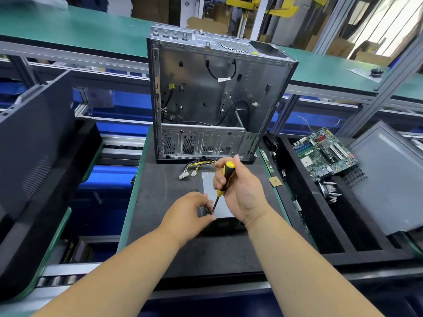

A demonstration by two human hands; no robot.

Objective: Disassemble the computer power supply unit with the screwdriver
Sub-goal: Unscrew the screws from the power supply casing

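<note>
The yellow-and-black screwdriver (225, 178) is held in the grip of the right hand (240, 193), whose fingers are curled round the handle; the tool is tilted, its handle up and away, its dark shaft slanting down toward the person. The tip is set against the near left corner of the power supply unit (223, 208), just beside the fingertips of the left hand (190, 213). That corner is pinched by the left hand, with thumb and fingers closed on the edge of the grey metal housing.

The power supply unit lies flat beneath both hands on the dark mat of the tabletop (164, 202), its grey top face up and its meshed dark side turned toward the person. From its far side, beyond the right-hand grip, a bundle of yellow and black cables (196, 167) runs out to white connectors lying on the mat.

Farther beyond the grip, an open computer case (212, 94) stands upright on the tabletop, its bare metal interior facing the person, with loose black wires inside. To the right of the grip, well apart, a green motherboard (325, 154) is seen resting in a black tray. To the left, a large black panel (34, 145) is seen leaning.
</note>
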